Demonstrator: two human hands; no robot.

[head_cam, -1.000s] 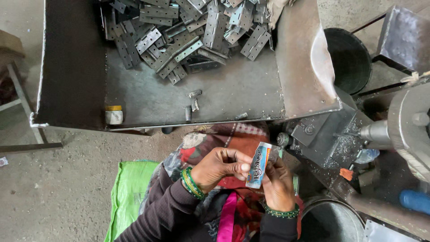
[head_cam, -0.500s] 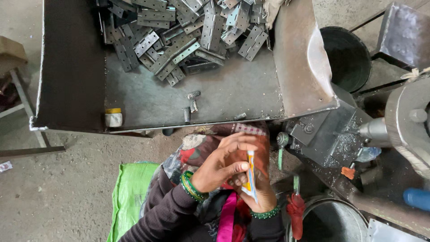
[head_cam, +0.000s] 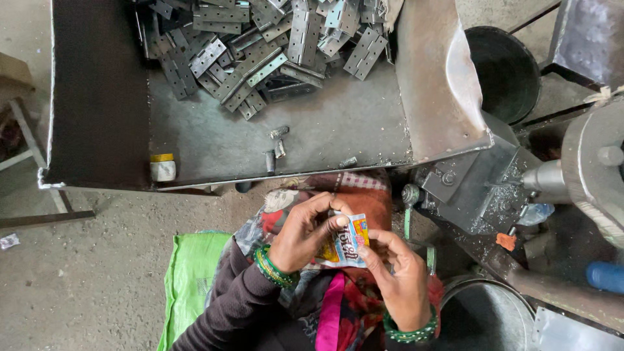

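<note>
Fingers of both hands are pinching a small printed sachet [head_cam: 349, 240], holding it just above the person's lap, near the front edge of the metal tray [head_cam: 325, 133]. The left hand [head_cam: 302, 233] is gripping its upper left part, thumb and forefinger pressed together on the foil. The right hand [head_cam: 398, 276] is coming up from below, its fingers [head_cam: 372, 258] closing on the lower right corner while the rest are curling loosely.

The sachet is looking thin, light and soft, probably crinkly and a little slick, so it seems best held at its sealed edges or corners, where a tight pinch will not slip. It is likely bending easily and could tear along a seam.

Both wrists, each wearing green bangles [head_cam: 273, 268], are bending inward so the palms are half facing one another. The dark sleeves are reaching up from the bottom of the view.

Behind the hands, a heap of grey metal hinges [head_cam: 273, 45] is lying at the far end of the tray, with a small white jar [head_cam: 162, 168] standing at its near left corner.
</note>
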